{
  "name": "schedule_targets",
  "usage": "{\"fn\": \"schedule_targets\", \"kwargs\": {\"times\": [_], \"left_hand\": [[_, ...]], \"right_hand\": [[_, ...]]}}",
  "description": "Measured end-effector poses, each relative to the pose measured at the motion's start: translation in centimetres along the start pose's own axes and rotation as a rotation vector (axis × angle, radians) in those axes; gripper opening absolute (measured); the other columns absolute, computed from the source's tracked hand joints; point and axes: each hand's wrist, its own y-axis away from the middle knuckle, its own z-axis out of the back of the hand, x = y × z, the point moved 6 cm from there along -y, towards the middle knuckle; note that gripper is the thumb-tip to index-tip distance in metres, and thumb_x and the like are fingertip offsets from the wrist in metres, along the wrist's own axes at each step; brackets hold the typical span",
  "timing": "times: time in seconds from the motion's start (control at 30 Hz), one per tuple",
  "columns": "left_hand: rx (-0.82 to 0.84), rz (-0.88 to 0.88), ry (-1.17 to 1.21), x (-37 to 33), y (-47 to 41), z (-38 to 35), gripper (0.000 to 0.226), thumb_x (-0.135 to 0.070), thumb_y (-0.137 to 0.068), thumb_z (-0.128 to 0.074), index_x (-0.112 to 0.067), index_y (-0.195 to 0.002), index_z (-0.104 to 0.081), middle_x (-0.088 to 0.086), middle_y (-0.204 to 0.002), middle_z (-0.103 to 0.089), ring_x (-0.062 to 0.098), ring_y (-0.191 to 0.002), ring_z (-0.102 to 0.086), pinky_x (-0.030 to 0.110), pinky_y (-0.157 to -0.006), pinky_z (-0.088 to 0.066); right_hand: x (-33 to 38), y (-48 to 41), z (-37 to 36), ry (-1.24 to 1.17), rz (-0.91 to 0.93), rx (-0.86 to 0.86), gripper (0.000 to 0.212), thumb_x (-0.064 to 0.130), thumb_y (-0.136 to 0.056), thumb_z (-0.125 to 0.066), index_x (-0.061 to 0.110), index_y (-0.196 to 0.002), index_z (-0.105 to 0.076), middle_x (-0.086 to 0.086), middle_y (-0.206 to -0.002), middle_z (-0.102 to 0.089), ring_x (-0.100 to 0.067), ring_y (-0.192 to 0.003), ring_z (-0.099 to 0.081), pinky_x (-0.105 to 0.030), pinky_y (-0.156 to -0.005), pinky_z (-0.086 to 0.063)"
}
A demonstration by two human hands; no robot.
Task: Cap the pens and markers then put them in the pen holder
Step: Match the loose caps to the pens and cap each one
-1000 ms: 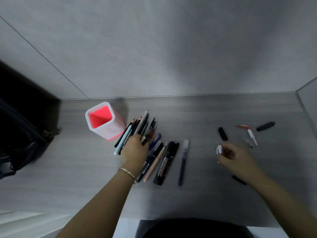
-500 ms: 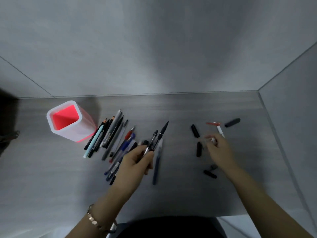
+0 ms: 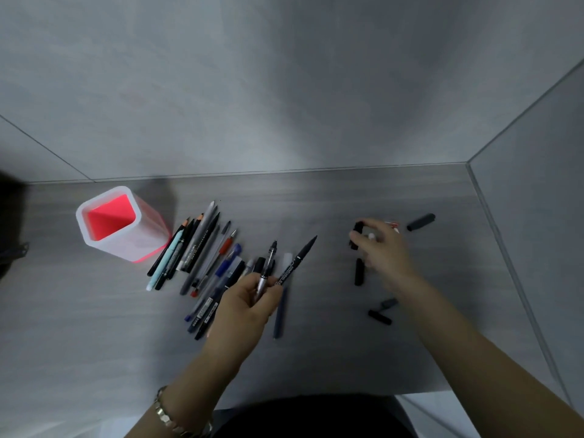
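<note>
My left hand (image 3: 245,306) grips two uncapped black pens (image 3: 297,260) above the desk, their tips pointing up and right. A row of several pens and markers (image 3: 202,257) lies to its left. The white pen holder (image 3: 109,224) with a red inside stands at the far left. My right hand (image 3: 384,251) pinches a black cap (image 3: 357,230) among the loose caps. Another black cap (image 3: 359,271) lies just below it, two more caps (image 3: 380,312) nearer me, and a dark cap (image 3: 420,221) at the far right. A blue pen (image 3: 279,314) lies beside my left hand.
The grey desk (image 3: 316,358) meets a wall at the back and a side panel (image 3: 537,232) on the right. A red and white small item (image 3: 393,225) peeks out behind my right hand. A dark bag edge (image 3: 9,248) sits at the far left.
My left hand lifted two black pens from the row and holds them up. My right hand moved left among the caps and took hold of a black cap.
</note>
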Motion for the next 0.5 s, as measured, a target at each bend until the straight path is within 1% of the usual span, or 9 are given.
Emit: {"fn": "schedule_targets", "kwargs": {"times": [0.03, 0.07, 0.13, 0.2, 0.23, 0.3, 0.4, 0.5], "left_hand": [[0.011, -0.009, -0.016, 0.0, 0.0, -0.1, 0.015, -0.015, -0.087, -0.055, -0.014, -0.073, -0.059, 0.005, -0.058, -0.043, 0.010, -0.046, -0.035, 0.022, -0.047, -0.032], [0.025, -0.018, -0.035, 0.0, 0.1, -0.3, 0.015, -0.017, -0.086, -0.056, -0.014, -0.072, -0.059, 0.006, -0.059, -0.044, 0.008, -0.046, -0.037, 0.021, -0.047, -0.034], [0.061, -0.027, -0.052, 0.1, 0.3, -0.8, 0.017, -0.018, -0.085, -0.057, -0.014, -0.069, -0.058, 0.008, -0.059, -0.044, 0.005, -0.043, -0.038, 0.016, -0.044, -0.036], [0.086, -0.027, -0.046, 0.0, 0.5, -1.2, 0.017, -0.016, -0.085, -0.056, -0.013, -0.068, -0.057, 0.004, -0.053, -0.047, 0.002, -0.039, -0.038, 0.012, -0.041, -0.036], [0.092, -0.026, -0.045, -0.1, 0.6, -1.4, 0.017, -0.015, -0.085, -0.056, -0.012, -0.068, -0.057, -0.002, -0.047, -0.048, 0.002, -0.037, -0.040, 0.011, -0.040, -0.036], [0.100, -0.024, -0.042, -0.2, 0.6, -1.5, 0.017, -0.013, -0.086, -0.056, -0.011, -0.068, -0.057, -0.005, -0.041, -0.049, 0.001, -0.035, -0.042, 0.009, -0.039, -0.036], [0.108, -0.038, -0.050, -0.5, 0.8, -1.5, 0.018, -0.013, -0.086, -0.056, -0.012, -0.067, -0.057, -0.005, -0.041, -0.049, 0.001, -0.035, -0.043, 0.008, -0.040, -0.037], [0.109, -0.052, -0.066, -0.6, 0.9, -1.4, 0.018, -0.012, -0.085, -0.057, -0.010, -0.067, -0.058, -0.004, -0.045, -0.049, 0.001, -0.036, -0.044, 0.009, -0.040, -0.037]], "right_hand": [[-0.1, 1.1, 0.2, -0.197, -0.041, 0.017, 0.028, 0.019, -0.084, -0.062, 0.017, -0.112, -0.058, -0.002, -0.069, -0.049, -0.006, -0.049, -0.043, -0.018, -0.044, -0.037], [-0.1, 2.1, 0.4, -0.332, -0.055, 0.021, 0.021, 0.017, -0.084, -0.062, 0.018, -0.105, -0.059, -0.001, -0.061, -0.041, -0.004, -0.041, -0.035, -0.015, -0.038, -0.031], [0.2, 4.0, 0.9, -0.478, -0.045, 0.018, 0.011, 0.014, -0.085, -0.060, 0.021, -0.093, -0.059, -0.002, -0.058, -0.034, -0.004, -0.037, -0.030, -0.014, -0.035, -0.027], [0.5, 5.3, 1.3, -0.515, -0.033, 0.000, 0.010, 0.013, -0.085, -0.059, 0.021, -0.092, -0.059, 0.000, -0.056, -0.035, -0.003, -0.035, -0.030, -0.014, -0.034, -0.027], [0.6, 5.8, 1.4, -0.513, -0.033, -0.009, 0.011, 0.013, -0.085, -0.059, 0.020, -0.093, -0.059, 0.003, -0.051, -0.037, -0.002, -0.034, -0.030, -0.013, -0.034, -0.027], [0.7, 6.6, 1.3, -0.512, -0.041, -0.017, 0.013, 0.012, -0.085, -0.058, 0.016, -0.098, -0.059, 0.010, -0.041, -0.035, -0.002, -0.033, -0.029, -0.013, -0.034, -0.026], [0.8, 7.3, 0.8, -0.531, -0.037, -0.005, 0.012, 0.009, -0.085, -0.058, 0.014, -0.096, -0.059, 0.011, -0.039, -0.034, -0.002, -0.033, -0.027, -0.014, -0.034, -0.024], [0.9, 7.6, 0.5, -0.528, -0.034, -0.011, 0.013, 0.009, -0.085, -0.058, 0.015, -0.096, -0.059, 0.013, -0.037, -0.036, -0.002, -0.034, -0.028, -0.014, -0.034, -0.025]]}}
